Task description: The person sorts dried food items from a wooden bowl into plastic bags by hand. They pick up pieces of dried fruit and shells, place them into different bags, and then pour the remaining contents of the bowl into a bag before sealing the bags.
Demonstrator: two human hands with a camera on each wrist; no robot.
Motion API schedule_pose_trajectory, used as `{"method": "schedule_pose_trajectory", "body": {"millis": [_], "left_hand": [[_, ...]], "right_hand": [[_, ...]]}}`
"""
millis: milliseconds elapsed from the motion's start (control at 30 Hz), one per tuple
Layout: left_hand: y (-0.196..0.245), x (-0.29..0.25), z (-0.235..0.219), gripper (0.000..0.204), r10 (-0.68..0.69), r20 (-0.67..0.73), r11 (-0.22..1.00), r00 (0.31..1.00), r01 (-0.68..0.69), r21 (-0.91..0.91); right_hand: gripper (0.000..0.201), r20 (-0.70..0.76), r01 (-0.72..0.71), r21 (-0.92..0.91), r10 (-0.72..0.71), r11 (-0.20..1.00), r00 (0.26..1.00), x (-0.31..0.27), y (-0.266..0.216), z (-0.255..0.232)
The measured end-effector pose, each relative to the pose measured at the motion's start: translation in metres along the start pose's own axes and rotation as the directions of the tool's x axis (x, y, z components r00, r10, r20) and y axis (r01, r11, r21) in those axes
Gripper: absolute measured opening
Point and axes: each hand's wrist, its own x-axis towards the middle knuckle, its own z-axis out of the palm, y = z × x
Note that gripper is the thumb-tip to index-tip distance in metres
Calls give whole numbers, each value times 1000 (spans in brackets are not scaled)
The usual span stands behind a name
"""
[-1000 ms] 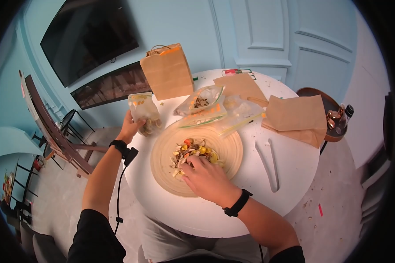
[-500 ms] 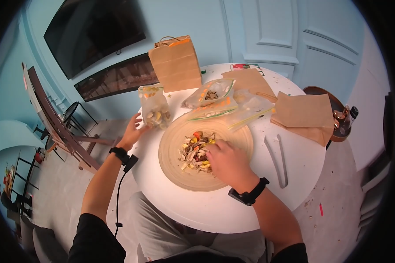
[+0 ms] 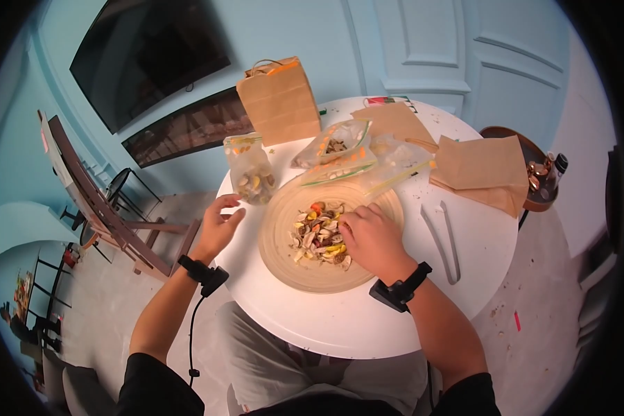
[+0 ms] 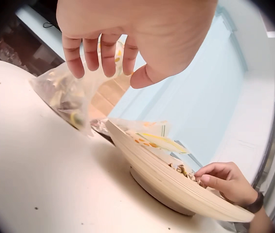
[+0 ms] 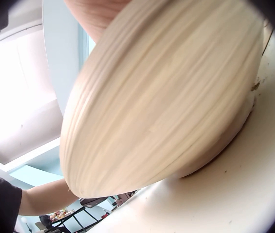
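Observation:
A pile of dried plant pieces (image 3: 319, 236), pale, yellow, brown and orange, lies in the middle of a round wooden dish (image 3: 277, 260). My right hand (image 3: 374, 239) is over the dish's right half, its bent fingers at the pile's edge; I cannot tell whether they pinch a piece. In the right wrist view the dish's side (image 5: 161, 97) hides most of that hand. Left of the dish, my left hand (image 3: 218, 227) is held with loosely bent fingers and nothing in them. Just beyond it stands a clear zip bag (image 3: 253, 179) of dried slices, apart from the fingertips.
Behind the dish lie more zip bags (image 3: 336, 156), one with brown pieces. A brown paper bag (image 3: 281, 100) stands at the back, with flat paper bags (image 3: 482, 170) on the right. Metal tongs (image 3: 442, 243) lie right of the dish. A side stand (image 3: 537, 197) holds bottles.
My left hand has let go of the zip bag and drawn back toward me; the bag stays standing. My right hand has moved from over the pile's front to its right edge.

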Motion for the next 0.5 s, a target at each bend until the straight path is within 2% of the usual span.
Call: {"method": "schedule_pose_trajectory", "body": {"millis": [133, 233, 267, 367, 467, 500], "left_hand": [[38, 12, 13, 30, 58, 126, 996, 990, -67, 67], [67, 39, 27, 31, 43, 221, 993, 974, -66, 99], [72, 51, 35, 35, 154, 225, 969, 962, -192, 154], [116, 75, 62, 43, 146, 259, 885, 955, -243, 397], [140, 106, 96, 57, 74, 235, 879, 969, -175, 443], [143, 114, 106, 60, 91, 223, 857, 971, -190, 479]], "right_hand": [[16, 24, 3, 3, -3, 1000, 1000, -1, 0, 2], [16, 57, -16, 7, 15, 1000, 998, -2, -2, 1], [16, 62, -19, 10, 18, 1000, 998, -2, -2, 1], [17, 62, -2, 13, 1, 1000, 998, -2, -1, 2], [18, 48, 17, 12, -18, 1000, 999, -3, 1, 4], [18, 44, 26, 12, -27, 1000, 999, -3, 1, 5]]}}
